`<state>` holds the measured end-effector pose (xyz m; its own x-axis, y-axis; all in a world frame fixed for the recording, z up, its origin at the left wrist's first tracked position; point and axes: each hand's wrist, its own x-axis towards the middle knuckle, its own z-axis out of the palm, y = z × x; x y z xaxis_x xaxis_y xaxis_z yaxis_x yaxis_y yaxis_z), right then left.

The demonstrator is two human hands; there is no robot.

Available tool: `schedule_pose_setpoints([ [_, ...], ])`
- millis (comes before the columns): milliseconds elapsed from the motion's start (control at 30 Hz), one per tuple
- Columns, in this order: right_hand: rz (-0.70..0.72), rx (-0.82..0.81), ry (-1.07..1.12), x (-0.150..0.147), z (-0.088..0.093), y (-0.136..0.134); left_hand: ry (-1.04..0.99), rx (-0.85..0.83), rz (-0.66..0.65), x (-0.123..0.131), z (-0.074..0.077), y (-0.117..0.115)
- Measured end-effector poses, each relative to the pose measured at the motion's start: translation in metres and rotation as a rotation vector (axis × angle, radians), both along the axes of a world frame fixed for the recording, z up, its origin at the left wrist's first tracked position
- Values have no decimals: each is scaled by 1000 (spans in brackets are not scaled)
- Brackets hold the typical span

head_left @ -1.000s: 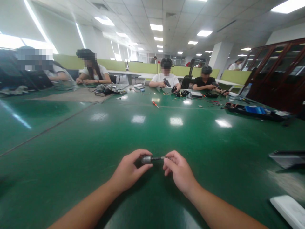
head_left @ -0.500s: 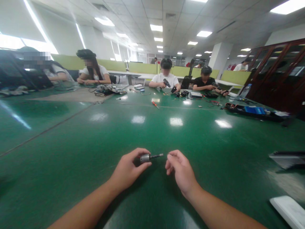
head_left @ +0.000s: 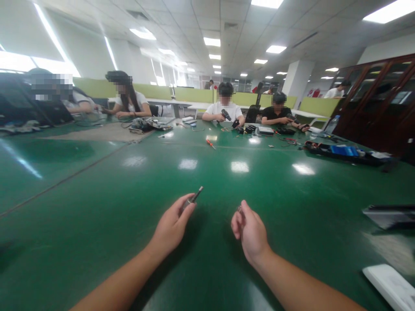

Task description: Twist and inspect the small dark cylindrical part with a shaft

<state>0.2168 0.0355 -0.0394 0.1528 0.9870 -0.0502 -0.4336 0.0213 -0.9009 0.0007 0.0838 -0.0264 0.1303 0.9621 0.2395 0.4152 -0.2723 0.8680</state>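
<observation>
My left hand (head_left: 173, 224) is closed round a small cylindrical metal motor with a thin dark shaft (head_left: 196, 194). The shaft points up and to the right, its tip pale. Most of the motor's silver body is hidden behind the fingers and thumb. To the right, apart from it, my right hand (head_left: 251, 233) is curled with thumb against fingers. A tiny shiny metal piece (head_left: 239, 209) shows at its fingertips, too small to name. Both hands are above the green tabletop (head_left: 210, 268).
An orange screwdriver (head_left: 210, 144) lies farther out. A black tray (head_left: 346, 156) with blue items lies at the right, and a white power strip (head_left: 391, 283) at the near right corner. Several people sit across the table, one holding a power drill (head_left: 226, 115), among electronic parts.
The motor in my left hand has tilted, its shaft swinging from pointing right to pointing up and right. My right hand has moved slightly right and turned, widening the gap between the hands.
</observation>
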Motion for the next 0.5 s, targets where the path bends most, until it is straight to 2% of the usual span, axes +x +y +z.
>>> schedule_pose_setpoints([
  [167,6,15,7,-1,1,-1,-147,-32,35,-3,1,2],
  [300,1,24,9,-2,0,-1,-153,-34,42,-12,21,-7],
  [400,1,32,3,-2,1,-1,-7,-47,76,-38,37,-21],
  [500,2,34,-10,-2,1,-2,200,-23,152,-85,40,-42],
])
